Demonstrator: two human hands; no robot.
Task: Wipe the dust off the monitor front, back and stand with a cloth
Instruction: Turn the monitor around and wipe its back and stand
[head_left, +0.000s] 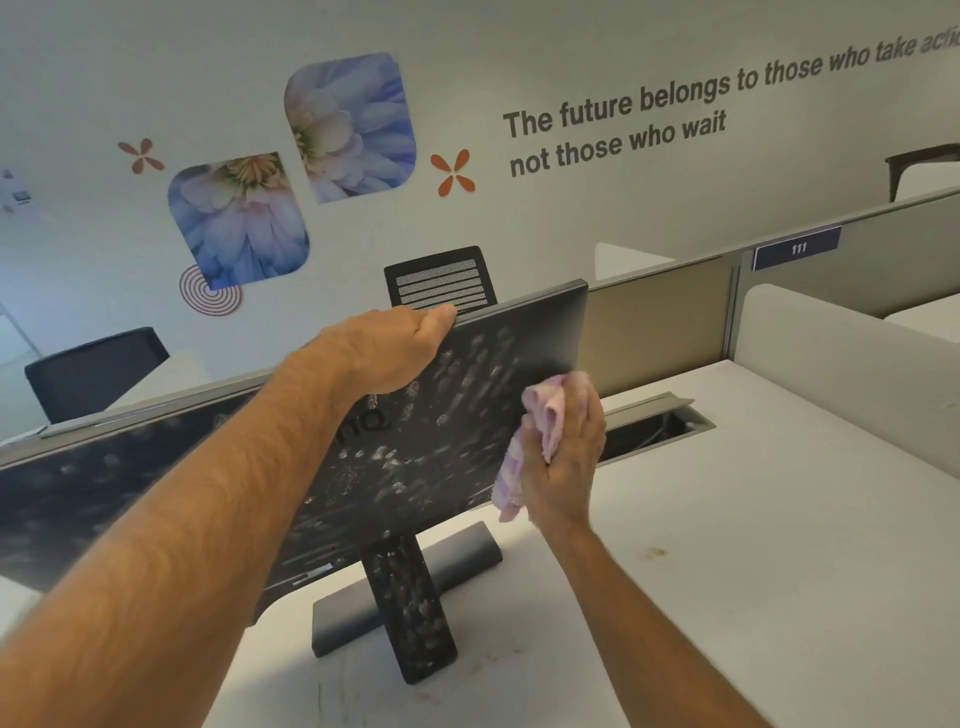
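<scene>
White worktop (779, 519) mid-frame: left hand (395, 348) grips the stiff, tippable monitor (441, 441) top edge; right hand (563, 457) clutches the soft cloth (545, 415).

Left grip (395, 348) hooked flat, right grip (563, 457) curled tight
</scene>
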